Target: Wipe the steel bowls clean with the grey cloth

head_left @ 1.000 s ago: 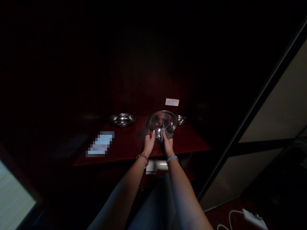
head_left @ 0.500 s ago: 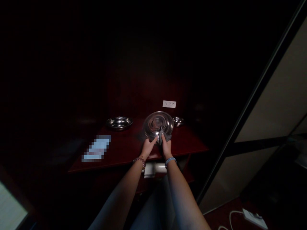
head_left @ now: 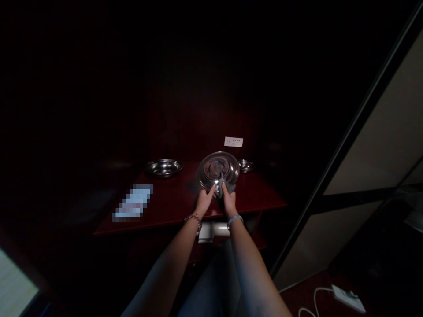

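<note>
Mid-frame, both hands [head_left: 216, 201] curl closed at the near rim of the metal lid [head_left: 218, 169], gray cloth [head_left: 227, 188] under the right thumb, so a loose pinch could drop it.

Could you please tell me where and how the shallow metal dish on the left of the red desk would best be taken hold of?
Probably by the near rim of the dish, coming from the front and slightly above, pinching it from over and under: the dish sits upright, open side up, and its lip appears to flare outward.
</note>
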Motion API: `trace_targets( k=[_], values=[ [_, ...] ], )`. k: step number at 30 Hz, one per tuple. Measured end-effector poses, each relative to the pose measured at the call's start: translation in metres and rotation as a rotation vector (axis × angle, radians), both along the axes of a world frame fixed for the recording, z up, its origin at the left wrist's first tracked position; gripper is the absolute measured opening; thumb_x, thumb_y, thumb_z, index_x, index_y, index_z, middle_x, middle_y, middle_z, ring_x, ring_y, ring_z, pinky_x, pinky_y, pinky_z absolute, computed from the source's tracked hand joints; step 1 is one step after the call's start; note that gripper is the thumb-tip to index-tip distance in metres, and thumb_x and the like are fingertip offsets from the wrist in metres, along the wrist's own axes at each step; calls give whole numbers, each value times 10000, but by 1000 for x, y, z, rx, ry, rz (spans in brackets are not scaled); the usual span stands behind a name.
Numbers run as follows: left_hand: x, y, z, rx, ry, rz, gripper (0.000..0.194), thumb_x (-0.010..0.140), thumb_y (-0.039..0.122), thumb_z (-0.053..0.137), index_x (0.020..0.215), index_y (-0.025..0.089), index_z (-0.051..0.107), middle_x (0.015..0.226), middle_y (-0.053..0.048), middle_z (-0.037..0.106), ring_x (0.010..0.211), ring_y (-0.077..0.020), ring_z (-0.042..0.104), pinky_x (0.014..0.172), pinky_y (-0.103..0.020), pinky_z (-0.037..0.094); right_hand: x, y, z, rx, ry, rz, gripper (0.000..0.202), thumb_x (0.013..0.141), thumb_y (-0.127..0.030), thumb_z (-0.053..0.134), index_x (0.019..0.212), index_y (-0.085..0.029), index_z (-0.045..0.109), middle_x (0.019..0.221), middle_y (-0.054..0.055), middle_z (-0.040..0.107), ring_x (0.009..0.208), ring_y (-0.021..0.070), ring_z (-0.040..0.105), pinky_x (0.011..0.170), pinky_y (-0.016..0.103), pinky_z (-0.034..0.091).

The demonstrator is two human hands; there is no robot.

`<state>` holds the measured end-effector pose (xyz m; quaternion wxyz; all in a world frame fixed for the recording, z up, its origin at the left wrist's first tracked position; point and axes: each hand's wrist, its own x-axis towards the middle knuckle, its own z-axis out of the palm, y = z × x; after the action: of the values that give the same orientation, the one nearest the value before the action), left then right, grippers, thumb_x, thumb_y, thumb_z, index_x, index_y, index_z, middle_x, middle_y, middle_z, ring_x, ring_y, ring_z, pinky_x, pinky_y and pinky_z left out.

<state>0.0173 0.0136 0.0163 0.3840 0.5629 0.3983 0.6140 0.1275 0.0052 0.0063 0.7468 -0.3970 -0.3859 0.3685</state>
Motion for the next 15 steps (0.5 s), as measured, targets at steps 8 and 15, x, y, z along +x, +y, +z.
trace_targets(
  k=[8, 15],
  values=[
    [-4, 0, 3, 25, -245, 155, 427, 767, 566, 648, 660, 154, 614, 634, -12, 627, 658, -142, 564, 636, -245, 443, -5, -4, 7, 39, 1, -48, 489, 742, -443, 736, 1105, -114, 724, 1155, 116, 732, 1065, 230, 687, 986, 358, 508],
    [-6, -4, 4, 22, -262, 256, 466, 808, 596, 595, 635, 165, 558, 618, 16, 569, 628, -117, 514, 616, -231, 413, -2, -3, 4, 38, -28, -87, 492, 754, -459, 723, 1094, -103, 727, 1155, 129, 730, 1075, 236, 681, 990, 354, 497]
  ],
)
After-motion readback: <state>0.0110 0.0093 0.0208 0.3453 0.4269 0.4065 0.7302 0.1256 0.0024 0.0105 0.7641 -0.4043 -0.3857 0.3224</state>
